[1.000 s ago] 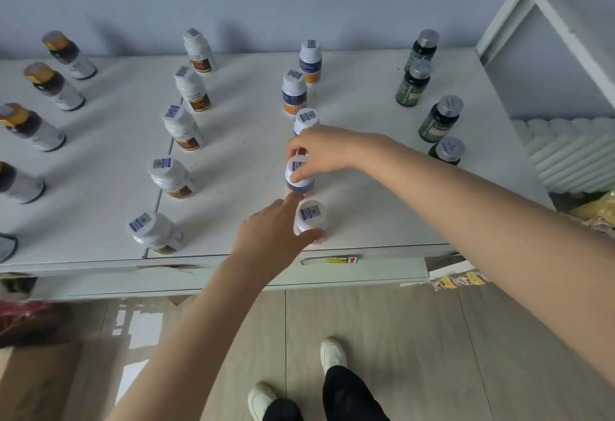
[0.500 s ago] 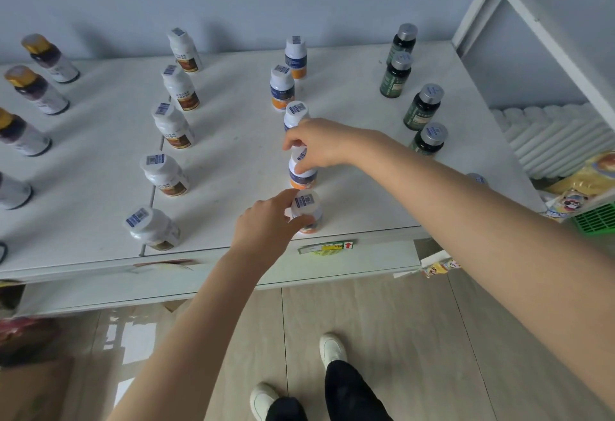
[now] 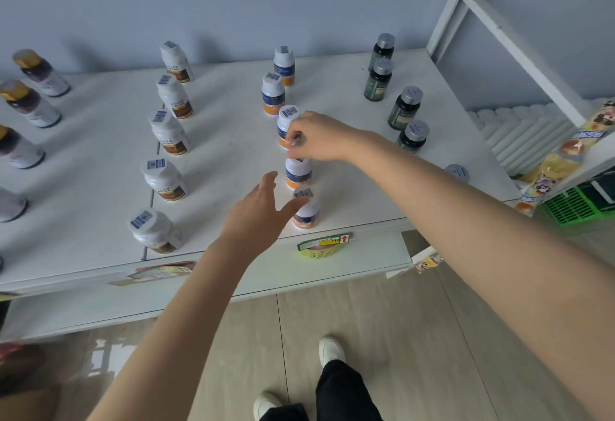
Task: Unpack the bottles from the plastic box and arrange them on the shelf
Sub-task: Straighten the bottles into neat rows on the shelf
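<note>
A column of white bottles with blue and orange labels runs down the middle of the white shelf top (image 3: 349, 114). My right hand (image 3: 321, 138) reaches in from the right, its fingertips curled down onto the cap of the second bottle from the front (image 3: 298, 172). The front bottle (image 3: 307, 212) stands upright near the shelf's edge. My left hand (image 3: 261, 212) hovers just left of it with fingers spread, thumb by its cap, holding nothing. A third bottle (image 3: 287, 121) stands just behind my right hand.
Left of the column stand white bottles with brown labels (image 3: 164, 179) and gold-capped dark bottles (image 3: 30, 103). Dark green silver-capped bottles (image 3: 404, 108) line the right side. A white shelf frame (image 3: 519, 51), snack packets (image 3: 559, 157) and a green plastic crate (image 3: 572, 209) are at the far right.
My left hand has let go of the front bottle and spread open beside it. My right hand stays on the cap of the bottle behind.
</note>
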